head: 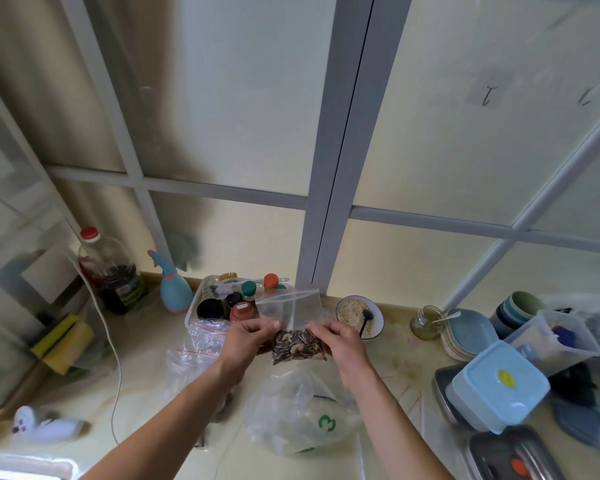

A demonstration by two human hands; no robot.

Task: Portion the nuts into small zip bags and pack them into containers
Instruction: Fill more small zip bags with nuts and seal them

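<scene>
In the head view, the left hand point(248, 336) and right hand point(340, 337) each pinch a side of a small zip bag point(293, 327) of seeds, held above the bench point(146, 375). Below lies a large clear bag point(302, 414) printed with a green "3".

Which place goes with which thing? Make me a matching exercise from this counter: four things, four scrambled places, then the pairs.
Things:
1. small zip bag
2. bowl
3. light blue lidded container
4. dark bottle with the red cap

Places:
A. far left, in the corner by the window
B. held up above the counter, pinched by the left hand and the right hand
C. on the right, resting on a metal tray
D. at the back by the window, right of the hands, a dark spoon in it

Pairs: 1-B, 2-D, 3-C, 4-A
</scene>
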